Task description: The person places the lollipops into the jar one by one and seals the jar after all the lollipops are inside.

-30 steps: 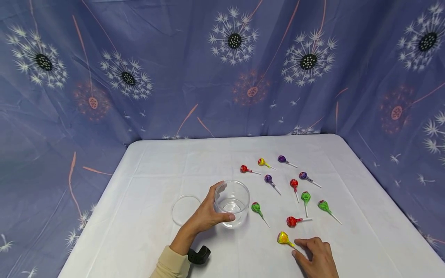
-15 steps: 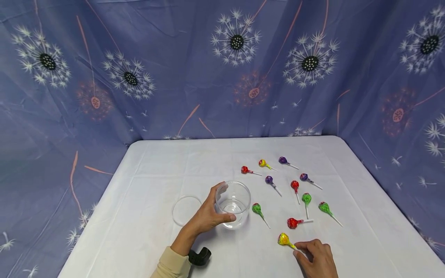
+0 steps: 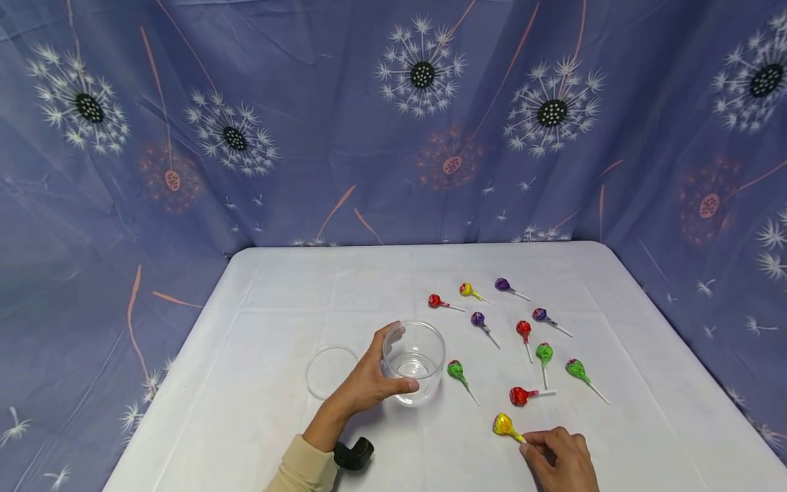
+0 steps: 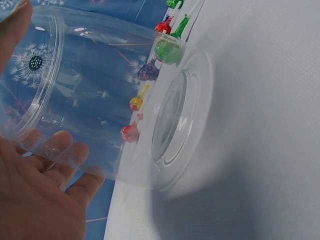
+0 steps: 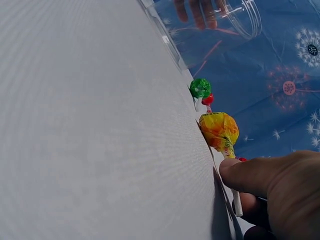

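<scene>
In the head view my left hand [image 3: 367, 384] grips a clear plastic jar [image 3: 424, 362] from its left side, thumb across the front. The jar [image 4: 95, 95] stands on the white cloth with its mouth up; nothing is inside. At the table's front right, my right hand [image 3: 562, 459] pinches the stick of a yellow lollipop [image 3: 503, 424] between thumb and finger. Its wrapped head [image 5: 219, 131] lies on or just above the cloth; the right wrist view does not settle which. A red lollipop [image 3: 520, 395] lies just beyond it, and a green lollipop [image 3: 456, 370] beside the jar.
Several more red, green, purple and yellow lollipops are scattered over the right half, among them a purple one [image 3: 477, 319]. A clear round lid or ring [image 3: 309, 362] lies left of the jar. A black wrist device [image 3: 354, 454] sits by my left sleeve. Patterned cloth hangs behind.
My right hand has closed its thumb and finger on the yellow lollipop's stick, having been just beside it. My left hand and the jar stay put; the view shifts slightly.
</scene>
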Action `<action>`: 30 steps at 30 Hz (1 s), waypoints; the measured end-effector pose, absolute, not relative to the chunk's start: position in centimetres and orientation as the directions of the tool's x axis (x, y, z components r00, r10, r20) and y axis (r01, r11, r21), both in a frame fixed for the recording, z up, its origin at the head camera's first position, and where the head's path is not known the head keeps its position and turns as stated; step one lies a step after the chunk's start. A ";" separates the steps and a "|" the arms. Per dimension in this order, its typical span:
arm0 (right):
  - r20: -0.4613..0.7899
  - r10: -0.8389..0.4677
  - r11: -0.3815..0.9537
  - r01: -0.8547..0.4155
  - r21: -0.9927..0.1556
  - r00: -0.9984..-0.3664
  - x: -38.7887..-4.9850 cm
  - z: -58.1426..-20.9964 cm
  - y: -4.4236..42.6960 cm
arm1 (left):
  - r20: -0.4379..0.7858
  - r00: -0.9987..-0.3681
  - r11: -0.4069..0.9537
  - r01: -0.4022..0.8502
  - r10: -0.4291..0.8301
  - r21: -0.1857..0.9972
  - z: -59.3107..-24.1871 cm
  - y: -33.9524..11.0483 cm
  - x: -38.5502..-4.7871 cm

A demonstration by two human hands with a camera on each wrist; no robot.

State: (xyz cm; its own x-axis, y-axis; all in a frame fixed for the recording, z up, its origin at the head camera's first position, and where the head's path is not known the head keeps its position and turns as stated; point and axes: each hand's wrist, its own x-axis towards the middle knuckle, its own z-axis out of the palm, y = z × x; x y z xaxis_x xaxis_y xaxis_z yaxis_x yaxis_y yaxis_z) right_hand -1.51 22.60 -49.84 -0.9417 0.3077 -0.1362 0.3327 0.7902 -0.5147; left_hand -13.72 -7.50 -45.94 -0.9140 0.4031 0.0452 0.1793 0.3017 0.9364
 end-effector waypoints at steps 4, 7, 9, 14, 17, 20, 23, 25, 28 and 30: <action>-0.146 0.332 0.777 0.358 -0.517 -0.932 -1.5 -49.9 22.5 | 0.051 -0.913 0.297 0.185 0.406 0.937 -45.9 -7.5 -13.7; -0.154 0.343 0.766 0.370 -0.525 -0.927 -1.5 -49.9 22.5 | 0.052 -0.912 0.301 0.187 0.406 0.935 -45.9 -7.5 -13.7; -0.153 0.348 0.759 0.374 -0.532 -0.925 -1.5 -49.8 22.5 | 0.052 -0.913 0.305 0.187 0.404 0.934 -45.9 -7.5 -13.7; -0.145 0.364 0.737 0.379 -0.559 -0.920 -1.6 -49.6 22.4 | 0.052 -0.915 0.310 0.189 0.401 0.932 -45.8 -7.5 -13.8; -0.139 0.379 0.726 0.388 -0.567 -0.915 -1.6 -49.3 22.2 | 0.049 -0.914 0.308 0.186 0.403 0.933 -45.8 -7.5 -13.8; -0.124 0.395 0.724 0.391 -0.568 -0.910 -1.6 -49.1 21.9 | 0.045 -0.913 0.302 0.181 0.407 0.936 -45.8 -7.6 -13.8; -0.102 0.403 0.726 0.385 -0.570 -0.910 -1.6 -48.8 21.6 | 0.040 -0.913 0.308 0.178 0.407 0.935 -45.8 -7.6 -13.7; -0.077 0.403 0.730 0.371 -0.574 -0.912 -1.7 -48.5 21.4 | 0.037 -0.912 0.311 0.176 0.408 0.934 -45.8 -7.6 -13.7; -0.024 0.399 0.739 0.337 -0.583 -0.917 -1.7 -48.1 21.1 | 0.035 -0.911 0.307 0.175 0.411 0.936 -45.8 -7.5 -13.6; 0.018 0.396 0.747 0.311 -0.588 -0.918 -1.8 -47.8 20.9 | 0.036 -0.910 0.305 0.176 0.413 0.936 -45.8 -7.5 -13.6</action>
State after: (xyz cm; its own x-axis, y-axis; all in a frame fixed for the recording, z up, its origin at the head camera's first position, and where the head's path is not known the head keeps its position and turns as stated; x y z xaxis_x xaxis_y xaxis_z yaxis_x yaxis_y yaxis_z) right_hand -1.76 20.94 -47.85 -0.9182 0.3958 0.0176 0.3107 0.7469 -0.5879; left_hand -13.59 -7.49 -45.82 -0.9100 0.4131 0.0363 0.1756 0.3046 0.9362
